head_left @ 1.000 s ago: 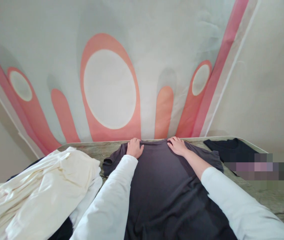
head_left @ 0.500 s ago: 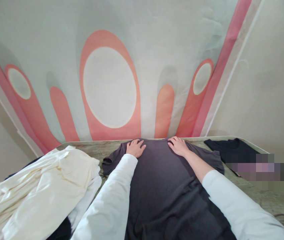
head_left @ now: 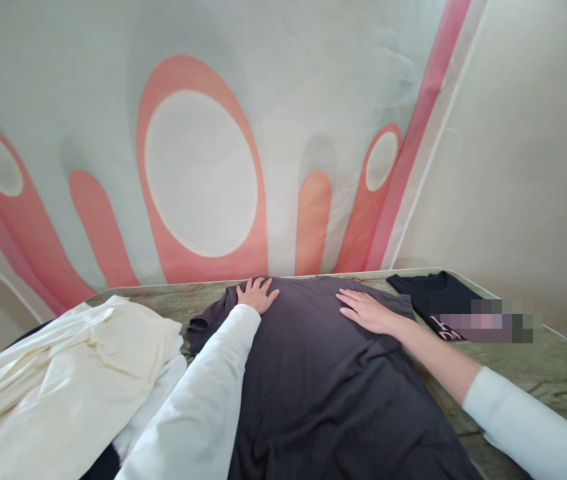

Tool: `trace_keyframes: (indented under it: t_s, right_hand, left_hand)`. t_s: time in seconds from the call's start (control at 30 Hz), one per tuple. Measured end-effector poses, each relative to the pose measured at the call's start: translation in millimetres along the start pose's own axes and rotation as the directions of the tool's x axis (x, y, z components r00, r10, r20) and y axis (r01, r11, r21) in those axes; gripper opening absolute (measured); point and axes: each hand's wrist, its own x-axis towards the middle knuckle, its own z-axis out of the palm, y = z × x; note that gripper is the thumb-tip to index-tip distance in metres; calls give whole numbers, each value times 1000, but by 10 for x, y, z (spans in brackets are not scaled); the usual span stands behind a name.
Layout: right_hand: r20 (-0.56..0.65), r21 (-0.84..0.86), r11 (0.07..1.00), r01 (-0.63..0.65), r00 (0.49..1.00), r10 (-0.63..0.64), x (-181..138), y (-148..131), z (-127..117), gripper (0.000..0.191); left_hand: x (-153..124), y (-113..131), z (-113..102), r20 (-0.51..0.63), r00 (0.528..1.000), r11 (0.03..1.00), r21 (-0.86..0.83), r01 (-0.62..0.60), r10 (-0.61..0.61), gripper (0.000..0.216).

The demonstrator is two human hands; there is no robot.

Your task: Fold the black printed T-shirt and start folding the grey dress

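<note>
A dark grey T-shirt [head_left: 313,373] lies spread flat on the marbled table [head_left: 538,373], its collar end at the far edge. My left hand [head_left: 257,295] rests flat on the shirt's far left shoulder, fingers spread. On the right shoulder area lies my right hand [head_left: 367,311], palm down with fingers stretched out. Both arms wear white long sleeves, the right one pushed up the forearm.
A heap of cream-white clothes [head_left: 63,380] covers the table's left side, with dark fabric under it. A black garment [head_left: 438,297] with a pink print lies at the far right. Behind the table hangs a wall cloth [head_left: 203,167] with orange ovals.
My right hand has slid from the collar outward and toward me along the right shoulder. The left hand has stayed near the collar. The camera has turned slightly right.
</note>
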Motion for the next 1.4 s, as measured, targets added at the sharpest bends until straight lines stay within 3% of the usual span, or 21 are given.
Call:
trace_keyframes:
  t_s: [0.17, 0.27, 0.37, 0.47, 0.53, 0.6, 0.67, 0.83, 0.93, 1.1, 1.17, 1.27, 1.4]
  right_hand:
    - [-138, 4, 972, -233, 963, 231, -289, 758, -118, 45]
    - [-228, 16, 956, -293, 930, 288, -394, 974, -197, 36]
    - [-284, -89, 919, -385, 894, 347, -455, 1005, -256, 35]
    - [-280, -163, 860, -484, 858, 430, -459, 934, -268, 35]
    - [-276, -173, 849, -500, 852, 446, -442, 869, -258, 30]
    - [-289, -160, 867, -472, 862, 416, -426, 816, -250, 24]
    - [-354, -124, 880, -459, 849, 393, -425, 783, -257, 23]
    - [-557, -103, 839, -535, 729, 397, -473, 700, -362, 32]
    - [-448, -69, 827, -558, 758, 474, -531, 592, -438, 24]
    - [-85, 46, 821, -569, 817, 571, -689, 441, -466, 52]
    - [-9, 94, 810, -579, 813, 582, -727, 391, -432, 57]
    - [-23, 112, 802, -587, 805, 592, -714, 291, -360, 56]
    - [-104, 72, 816, -573, 809, 578, -670, 189, -296, 39]
  left_hand:
    - [15, 26, -126, 67, 996, 998, 16, 57, -58, 59]
    - [-80, 211, -252, 84, 996, 997, 68, 32, -38, 55]
    - [-278, 567, -364, 84, 985, 985, 65, -157, 151, 51]
    - [-466, 958, -409, 177, 876, 894, -91, -439, 448, 53]
    - [-526, 1142, -378, 210, 831, 856, -174, -487, 516, 59]
    - [-524, 1226, -301, 195, 843, 862, -187, -471, 502, 63]
    - [-482, 1226, -204, 139, 866, 874, -160, -458, 480, 63]
    - [-357, 1144, -79, 85, 877, 878, -128, -461, 473, 62]
    - [-356, 1124, -158, 137, 879, 887, -146, -438, 457, 61]
    - [-623, 893, -428, 255, 823, 861, -196, -469, 507, 61]
    - [-830, 727, -502, 258, 836, 874, -174, -454, 485, 60]
    - [-1189, 509, -520, 197, 871, 893, -118, -435, 450, 59]
    - [-1554, 381, -454, 93, 884, 889, -71, -453, 458, 57]
